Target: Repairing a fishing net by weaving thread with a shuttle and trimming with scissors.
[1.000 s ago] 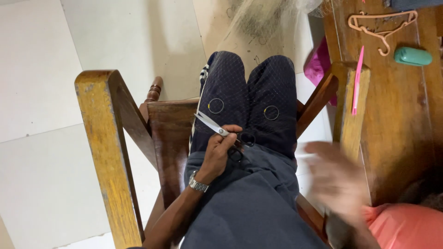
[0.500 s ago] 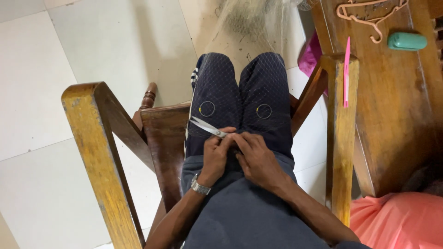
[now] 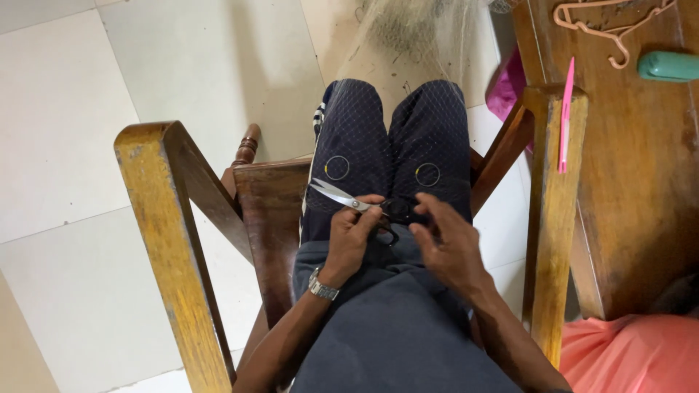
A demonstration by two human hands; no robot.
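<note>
My left hand (image 3: 352, 236) rests on my lap and grips a pair of scissors (image 3: 336, 195) by its dark handles, the silver blades pointing left over my thigh. A fine net (image 3: 408, 138) lies draped over my dark trousers and runs down to the floor ahead. My right hand (image 3: 445, 240) hovers just right of the scissor handles, fingers spread and slightly curled, touching the net on my lap. A metal watch (image 3: 321, 287) is on my left wrist.
I sit in a wooden chair with a left armrest (image 3: 169, 240) and right armrest (image 3: 555, 211). A pink stick (image 3: 565, 116) lies on the right armrest. The wooden table (image 3: 641, 182) at right holds a pink hanger (image 3: 608, 18) and a green case (image 3: 668, 65). Orange cloth (image 3: 633, 353) sits lower right.
My right hand came in from the lower right to my lap beside the scissors, then spread its fingers. The left hand kept hold of the scissors. The view shifted slightly.
</note>
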